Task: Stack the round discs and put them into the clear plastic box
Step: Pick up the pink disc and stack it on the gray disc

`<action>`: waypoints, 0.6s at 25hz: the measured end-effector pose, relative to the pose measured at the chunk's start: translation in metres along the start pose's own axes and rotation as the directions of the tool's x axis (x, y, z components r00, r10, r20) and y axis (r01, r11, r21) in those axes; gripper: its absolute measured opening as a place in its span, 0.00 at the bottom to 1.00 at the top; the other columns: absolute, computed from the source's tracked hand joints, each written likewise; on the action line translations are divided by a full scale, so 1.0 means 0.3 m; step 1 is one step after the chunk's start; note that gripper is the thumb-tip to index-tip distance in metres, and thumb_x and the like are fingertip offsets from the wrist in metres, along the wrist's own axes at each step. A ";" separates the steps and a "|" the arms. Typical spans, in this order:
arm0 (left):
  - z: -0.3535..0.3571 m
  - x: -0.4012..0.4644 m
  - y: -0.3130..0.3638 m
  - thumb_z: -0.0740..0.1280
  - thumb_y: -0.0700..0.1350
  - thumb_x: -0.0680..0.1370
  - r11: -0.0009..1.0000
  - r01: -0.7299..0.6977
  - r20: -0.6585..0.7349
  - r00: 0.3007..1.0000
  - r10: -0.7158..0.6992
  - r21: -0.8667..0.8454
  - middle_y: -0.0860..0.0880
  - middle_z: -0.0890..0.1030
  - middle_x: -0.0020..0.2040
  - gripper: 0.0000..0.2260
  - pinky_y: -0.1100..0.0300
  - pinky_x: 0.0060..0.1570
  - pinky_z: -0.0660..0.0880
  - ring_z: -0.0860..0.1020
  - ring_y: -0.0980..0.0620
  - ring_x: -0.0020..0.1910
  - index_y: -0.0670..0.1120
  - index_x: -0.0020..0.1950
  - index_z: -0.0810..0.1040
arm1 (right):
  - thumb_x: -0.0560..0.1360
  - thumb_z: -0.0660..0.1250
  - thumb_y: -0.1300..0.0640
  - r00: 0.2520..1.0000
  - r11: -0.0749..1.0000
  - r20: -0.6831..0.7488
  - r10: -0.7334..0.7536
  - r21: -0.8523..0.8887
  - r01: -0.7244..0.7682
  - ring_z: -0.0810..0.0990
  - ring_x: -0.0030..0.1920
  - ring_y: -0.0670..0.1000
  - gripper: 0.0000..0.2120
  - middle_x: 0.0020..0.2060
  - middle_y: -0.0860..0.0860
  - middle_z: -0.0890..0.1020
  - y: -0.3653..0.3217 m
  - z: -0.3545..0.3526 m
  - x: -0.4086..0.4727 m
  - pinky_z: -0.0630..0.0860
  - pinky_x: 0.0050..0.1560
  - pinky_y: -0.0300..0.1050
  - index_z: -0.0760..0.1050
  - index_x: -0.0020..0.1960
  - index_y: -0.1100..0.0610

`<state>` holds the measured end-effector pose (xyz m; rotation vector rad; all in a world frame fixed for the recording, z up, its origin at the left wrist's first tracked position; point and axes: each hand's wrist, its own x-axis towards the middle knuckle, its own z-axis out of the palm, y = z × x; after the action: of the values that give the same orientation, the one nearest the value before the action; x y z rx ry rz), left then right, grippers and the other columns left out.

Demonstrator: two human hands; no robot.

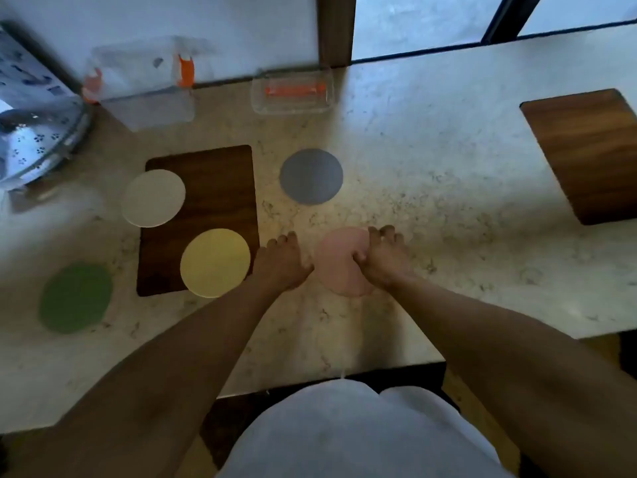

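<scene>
Your hands at the pink disc (339,262)
Your right hand (382,260) grips its right rim; your left hand (282,263) rests loosely curled beside it, near the desk's (413,188) front edge.

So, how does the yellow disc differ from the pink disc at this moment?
The yellow disc lies untouched, while the pink disc has the right hand on it, fingers over its far edge. The yellow disc rests mostly on the dark wooden mat, its near edge over the counter; the pink disc lies on the bare marble counter. The yellow one is fully visible; the pink one is partly covered. Both are flat, round and look similar in size.
</scene>
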<state>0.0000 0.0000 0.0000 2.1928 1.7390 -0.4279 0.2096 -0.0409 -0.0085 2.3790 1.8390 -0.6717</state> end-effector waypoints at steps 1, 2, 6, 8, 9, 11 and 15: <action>0.000 0.010 0.027 0.61 0.61 0.75 0.999 0.017 0.022 1.000 -0.016 -0.049 0.37 0.76 0.62 0.29 0.45 0.52 0.73 0.75 0.36 0.58 0.39 0.66 0.67 | 0.77 0.59 0.40 1.000 1.000 0.021 0.015 0.000 -0.015 0.69 0.63 0.65 0.30 0.66 0.62 0.67 0.025 -0.010 0.011 0.69 0.60 0.58 0.64 0.70 0.60; 0.001 0.016 0.053 0.62 0.57 0.76 0.994 0.039 0.046 0.998 -0.034 -0.104 0.37 0.77 0.59 0.24 0.46 0.50 0.73 0.76 0.36 0.55 0.39 0.61 0.70 | 0.77 0.58 0.42 0.999 0.999 0.042 0.030 0.017 -0.031 0.70 0.62 0.64 0.28 0.65 0.62 0.68 0.050 -0.013 0.020 0.70 0.58 0.57 0.65 0.69 0.60; 0.007 0.007 0.149 0.65 0.46 0.75 0.954 0.146 0.124 0.985 -0.117 -0.262 0.38 0.80 0.44 0.09 0.55 0.36 0.68 0.76 0.41 0.40 0.41 0.39 0.73 | 0.78 0.61 0.48 0.993 0.994 0.117 0.009 0.110 -0.022 0.77 0.53 0.61 0.20 0.61 0.59 0.71 0.109 -0.015 0.050 0.74 0.48 0.52 0.70 0.64 0.59; 0.010 0.000 0.183 0.65 0.43 0.75 0.935 0.209 0.110 0.977 -0.185 -0.286 0.39 0.80 0.42 0.08 0.55 0.35 0.66 0.75 0.44 0.37 0.42 0.37 0.73 | 0.77 0.63 0.49 0.994 0.989 0.111 0.025 0.141 -0.041 0.78 0.53 0.60 0.19 0.61 0.58 0.72 0.115 -0.022 0.059 0.74 0.49 0.51 0.71 0.63 0.59; 0.015 0.001 0.196 0.65 0.42 0.76 0.924 0.243 0.103 0.970 -0.222 -0.296 0.39 0.81 0.43 0.07 0.56 0.35 0.66 0.73 0.45 0.36 0.42 0.38 0.74 | 0.76 0.64 0.49 0.994 0.987 0.108 0.034 0.155 -0.051 0.78 0.53 0.60 0.19 0.60 0.58 0.73 0.117 -0.015 0.062 0.75 0.50 0.51 0.72 0.63 0.59; 0.020 0.005 0.221 0.64 0.41 0.77 0.907 0.293 0.096 0.956 -0.277 -0.304 0.40 0.82 0.46 0.06 0.56 0.36 0.67 0.71 0.47 0.36 0.43 0.40 0.76 | 0.76 0.64 0.51 0.996 0.983 0.080 0.050 0.174 -0.063 0.78 0.52 0.60 0.18 0.59 0.59 0.74 0.117 -0.005 0.060 0.76 0.51 0.52 0.72 0.62 0.59; 0.031 0.043 0.223 0.66 0.42 0.76 0.827 0.388 0.151 0.922 -0.357 -0.407 0.39 0.83 0.48 0.08 0.56 0.36 0.70 0.80 0.43 0.42 0.38 0.46 0.80 | 0.74 0.67 0.55 0.992 0.961 0.043 0.116 0.246 -0.123 0.77 0.53 0.61 0.18 0.59 0.60 0.74 0.110 0.004 0.067 0.77 0.52 0.54 0.71 0.60 0.62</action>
<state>0.0675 -0.0070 -0.0101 1.5166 2.0003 -0.1731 0.2439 -0.0326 -0.0241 2.5907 1.6706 -0.9692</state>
